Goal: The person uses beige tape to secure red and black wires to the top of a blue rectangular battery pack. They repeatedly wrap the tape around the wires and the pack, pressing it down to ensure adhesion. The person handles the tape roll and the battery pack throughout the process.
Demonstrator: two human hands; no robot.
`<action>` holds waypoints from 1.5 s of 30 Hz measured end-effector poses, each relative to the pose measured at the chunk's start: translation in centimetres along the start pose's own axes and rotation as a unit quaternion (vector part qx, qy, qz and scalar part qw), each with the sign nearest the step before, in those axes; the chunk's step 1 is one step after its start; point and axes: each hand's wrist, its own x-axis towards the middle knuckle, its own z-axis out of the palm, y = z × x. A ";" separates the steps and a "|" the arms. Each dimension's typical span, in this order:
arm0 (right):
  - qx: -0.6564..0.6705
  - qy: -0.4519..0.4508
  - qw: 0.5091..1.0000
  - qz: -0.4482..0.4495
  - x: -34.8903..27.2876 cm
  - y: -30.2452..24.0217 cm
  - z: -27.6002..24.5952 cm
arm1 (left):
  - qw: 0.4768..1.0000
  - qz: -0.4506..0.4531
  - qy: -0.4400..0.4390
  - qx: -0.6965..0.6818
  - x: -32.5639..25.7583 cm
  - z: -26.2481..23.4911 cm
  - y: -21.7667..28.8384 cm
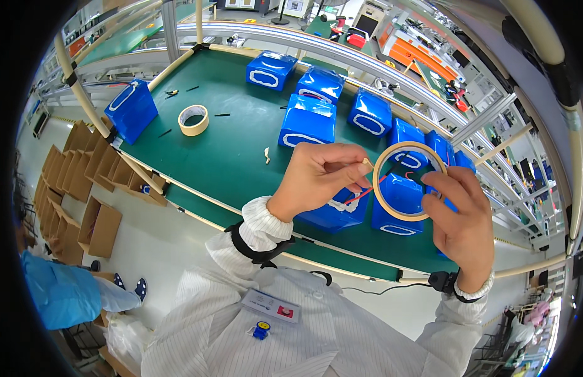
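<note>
My right hand (pixel 461 217) grips a roll of beige masking tape (pixel 409 147) by its right side, with the ring tilted up above the table. Close to the roll's left edge, my left hand (pixel 318 177) pinches a small bit of tape (pixel 368 163) between thumb and forefinger. Whether that bit still joins the roll I cannot tell. Below my left hand lies a blue-wrapped battery pack (pixel 332 217) with a red wire (pixel 359 197), partly hidden by the hand. Another blue pack (pixel 401 195) shows through and below the ring.
Several more blue packs (pixel 307 122) stand on the green table (pixel 228 157). A second tape roll (pixel 194 120), a torn tape scrap (pixel 267 156) and small black pieces (pixel 223 115) lie to the left. Cardboard boxes (pixel 99 227) and a person in blue (pixel 62 292) are beyond the left edge.
</note>
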 end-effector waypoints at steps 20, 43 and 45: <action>0.128 0.022 0.990 0.055 -1.4 -0.1 -0.6 | 0.998 0.001 -0.047 0.032 0.2 0.0 -0.6; 0.154 0.007 0.981 0.118 -1.8 -3.9 -0.3 | 0.978 -0.092 -0.186 -0.011 2.5 -3.2 0.3; 0.168 0.015 0.975 0.142 -1.8 -4.5 -0.2 | 0.971 -0.106 -0.211 -0.040 2.9 -3.8 0.1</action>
